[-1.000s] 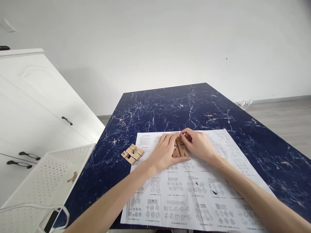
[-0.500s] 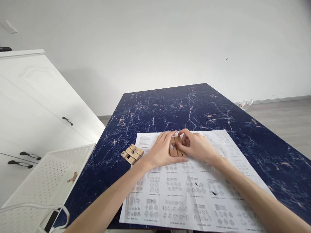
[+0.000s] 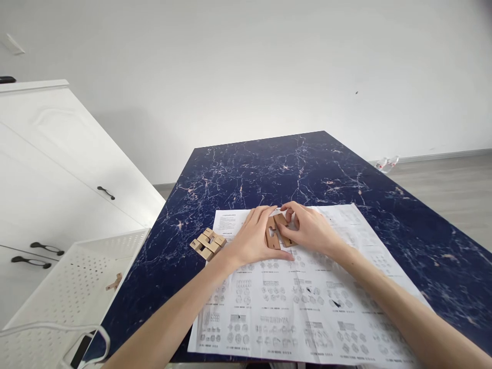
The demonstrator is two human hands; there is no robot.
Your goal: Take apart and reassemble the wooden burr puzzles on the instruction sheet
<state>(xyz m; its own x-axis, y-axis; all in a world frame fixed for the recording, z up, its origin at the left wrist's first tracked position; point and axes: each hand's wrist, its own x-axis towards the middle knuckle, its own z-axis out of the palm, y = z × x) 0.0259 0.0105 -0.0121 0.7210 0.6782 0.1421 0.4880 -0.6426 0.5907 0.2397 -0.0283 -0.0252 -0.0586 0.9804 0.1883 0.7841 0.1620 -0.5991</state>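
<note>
Two notched wooden burr puzzle pieces lie side by side on the printed sheet. My left hand [image 3: 251,238] curves round the left wooden puzzle piece [image 3: 273,242], marked 1, its fingers at the far end and its thumb stretched along the near side. Thumb and fingers of my right hand [image 3: 313,230] grip the right wooden puzzle piece [image 3: 286,239], whose far part is partly covered by the fingers. This right piece leans at an angle, a narrow gap between it and the left one. Beside my left wrist sits a cluster of interlocked wooden pieces [image 3: 208,244], one marked 3.
The creased instruction sheet [image 3: 277,328] covers the near part of the dark blue marbled table [image 3: 261,169]. To the left stand a white perforated basket [image 3: 84,277] with a wooden piece [image 3: 114,282] in it, a white cable [image 3: 54,326] and a white cabinet [image 3: 77,169].
The right puzzle piece has turned and come slightly apart from the left one, which opens a gap between them. Both hands stay almost in place.
</note>
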